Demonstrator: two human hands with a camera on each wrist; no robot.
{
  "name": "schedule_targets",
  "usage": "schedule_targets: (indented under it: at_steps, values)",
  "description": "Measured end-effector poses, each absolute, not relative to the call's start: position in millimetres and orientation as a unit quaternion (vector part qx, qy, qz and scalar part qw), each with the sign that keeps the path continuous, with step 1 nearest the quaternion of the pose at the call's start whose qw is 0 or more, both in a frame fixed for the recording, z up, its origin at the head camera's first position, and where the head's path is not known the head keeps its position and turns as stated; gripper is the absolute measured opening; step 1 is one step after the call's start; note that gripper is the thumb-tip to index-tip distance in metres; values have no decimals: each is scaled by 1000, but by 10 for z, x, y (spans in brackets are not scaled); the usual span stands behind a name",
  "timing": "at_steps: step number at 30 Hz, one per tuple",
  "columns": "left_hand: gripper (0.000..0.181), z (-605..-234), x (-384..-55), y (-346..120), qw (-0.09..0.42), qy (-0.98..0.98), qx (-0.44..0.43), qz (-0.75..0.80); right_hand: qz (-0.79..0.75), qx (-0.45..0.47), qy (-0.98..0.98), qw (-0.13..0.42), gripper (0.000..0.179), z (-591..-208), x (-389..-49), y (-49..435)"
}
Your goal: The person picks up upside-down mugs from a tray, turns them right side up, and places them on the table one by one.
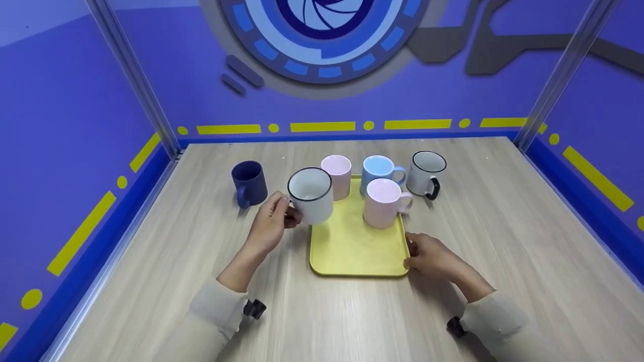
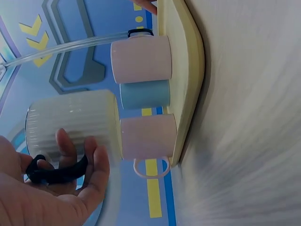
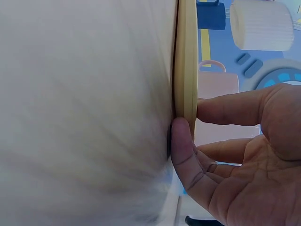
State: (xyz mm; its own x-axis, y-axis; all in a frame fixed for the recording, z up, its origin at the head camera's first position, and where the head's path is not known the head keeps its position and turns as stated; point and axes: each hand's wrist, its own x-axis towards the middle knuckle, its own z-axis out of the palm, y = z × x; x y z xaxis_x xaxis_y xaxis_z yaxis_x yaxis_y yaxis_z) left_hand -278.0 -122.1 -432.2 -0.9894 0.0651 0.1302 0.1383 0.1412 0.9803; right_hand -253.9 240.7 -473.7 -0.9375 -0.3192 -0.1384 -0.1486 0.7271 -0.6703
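A rectangular, round-cornered yellow tray (image 1: 357, 251) lies on the pale wood-grain table (image 1: 302, 311), and the left hand (image 1: 267, 223) holds a large white cylindrical mug with a dark rim (image 1: 312, 198) upright in the air, above the tray's left edge. That hand's fingers are curled around the mug's black handle (image 2: 59, 175). The right hand (image 1: 433, 256) pinches the tray's right edge near its closest corner, thumb and fingers clamped on the rim. Upon the tray stand three upright mugs: a pale pink cylindrical one (image 1: 343, 182) at its far left, a light blue cylindrical one (image 1: 370, 185) at its far right, and a second pale pink cylindrical mug (image 1: 381, 208) just in front of the blue one, its handle pointing over the tray's right edge. On the table, left of the tray, stands a dark navy cylindrical mug (image 1: 255, 187); beyond the tray's far right corner stands another white mug with black rim and handle (image 1: 418, 180).
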Motion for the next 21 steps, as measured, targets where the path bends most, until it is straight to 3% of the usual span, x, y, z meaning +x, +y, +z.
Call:
schedule_targets:
  at_steps: [9,21]
  values:
    - [28,-4347,-2909,-1267,44,-746,27,-664,-356,-138,917,119,58,-4731,-2547,2406]
    - [29,-4456,-3107,-1253,41,-721,79,-688,-363,-143,912,124,44,-4751,-2553,2408]
